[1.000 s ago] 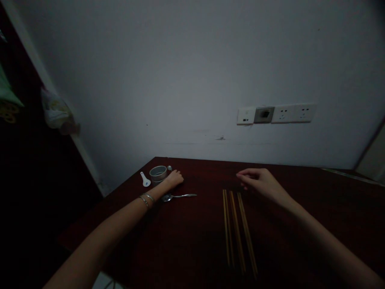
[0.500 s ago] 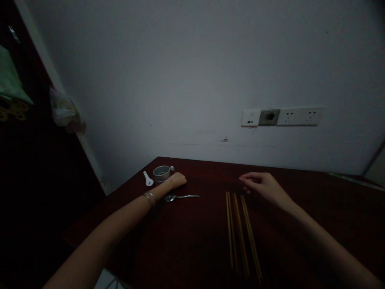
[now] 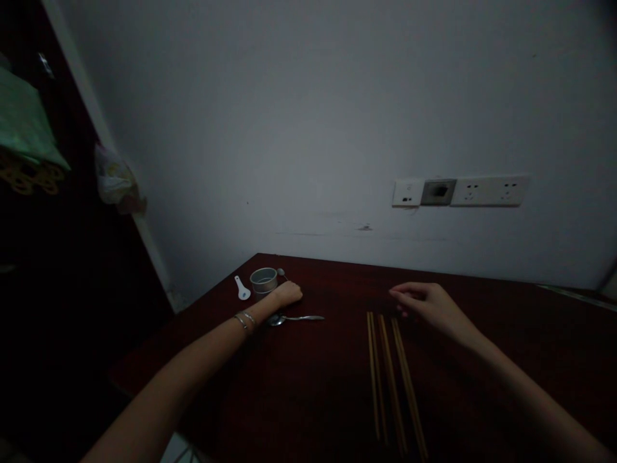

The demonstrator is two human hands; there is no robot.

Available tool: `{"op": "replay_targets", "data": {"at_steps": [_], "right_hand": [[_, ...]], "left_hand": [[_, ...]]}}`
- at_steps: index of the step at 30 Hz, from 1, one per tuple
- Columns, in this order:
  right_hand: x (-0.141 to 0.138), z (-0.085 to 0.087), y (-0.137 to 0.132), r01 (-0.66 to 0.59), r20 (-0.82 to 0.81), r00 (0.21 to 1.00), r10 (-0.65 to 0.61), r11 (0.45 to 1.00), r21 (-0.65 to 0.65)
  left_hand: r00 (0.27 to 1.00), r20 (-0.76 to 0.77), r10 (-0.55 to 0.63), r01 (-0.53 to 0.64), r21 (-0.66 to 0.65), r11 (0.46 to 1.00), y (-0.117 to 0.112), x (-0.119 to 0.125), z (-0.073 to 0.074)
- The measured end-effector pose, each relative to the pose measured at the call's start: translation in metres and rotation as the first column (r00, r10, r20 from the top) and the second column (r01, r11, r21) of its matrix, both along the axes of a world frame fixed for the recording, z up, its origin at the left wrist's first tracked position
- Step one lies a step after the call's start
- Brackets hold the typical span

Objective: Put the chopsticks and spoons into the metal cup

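My left hand [image 3: 288,294] is closed at the back left of the table, its fingers mostly hidden from me. A small metal spoon [image 3: 281,272] pokes out behind it, and its handle runs into the hand. Just left are a round metal tin [image 3: 263,280] and a white soup spoon [image 3: 243,289]. Below the left wrist lies a larger metal spoon [image 3: 299,318], handle pointing right. My right hand [image 3: 429,305] hovers with thumb and fingertips pinched together, nothing visible in them. Several wooden chopsticks [image 3: 393,379] lie side by side in front of it, roughly in pairs.
The dark red table [image 3: 289,379] meets a pale wall [image 3: 313,128] at its back edge. Wall sockets [image 3: 460,191] sit above the right half. A plastic bag [image 3: 116,177] and a green cloth [image 3: 26,119] hang at the left, beyond the table.
The whole view has shifted slightly, so things appear a little further right and lower. Both hands keep nearly the same place over the table.
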State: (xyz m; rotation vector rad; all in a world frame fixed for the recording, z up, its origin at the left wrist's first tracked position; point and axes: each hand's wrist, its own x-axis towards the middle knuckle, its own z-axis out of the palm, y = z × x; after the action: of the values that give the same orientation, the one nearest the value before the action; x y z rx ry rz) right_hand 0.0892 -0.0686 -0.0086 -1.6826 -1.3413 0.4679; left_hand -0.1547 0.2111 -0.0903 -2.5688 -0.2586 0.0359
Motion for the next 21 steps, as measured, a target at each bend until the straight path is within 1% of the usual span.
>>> {"op": "replay_targets", "data": {"at_steps": [6,14,16,18,21], "right_hand": [[0.002,-0.002,0.001,-0.013,0.004,1.0,0.013,1.0,0.001],[0.002,-0.002,0.002,-0.006,0.027,1.0,0.007,1.0,-0.004],[0.002,-0.001,0.001,-0.006,0.031,0.999,0.005,1.0,0.007],[0.003,0.0,0.001,0.001,0.036,0.999,-0.002,1.0,0.019],[0.005,0.001,0.0,0.008,0.032,0.999,-0.009,0.999,0.035]], "left_hand": [[0.996,-0.05,0.07,-0.069,0.029,0.997,-0.004,-0.001,0.0],[0.994,-0.029,0.105,-0.104,0.026,0.994,-0.01,0.004,0.006],[0.994,-0.017,0.105,-0.104,0.029,0.994,-0.011,0.008,0.011],[0.994,0.015,0.11,-0.111,0.027,0.994,-0.014,0.012,0.02],[0.978,0.155,0.14,-0.14,-0.015,0.99,-0.022,0.021,0.043]]}}
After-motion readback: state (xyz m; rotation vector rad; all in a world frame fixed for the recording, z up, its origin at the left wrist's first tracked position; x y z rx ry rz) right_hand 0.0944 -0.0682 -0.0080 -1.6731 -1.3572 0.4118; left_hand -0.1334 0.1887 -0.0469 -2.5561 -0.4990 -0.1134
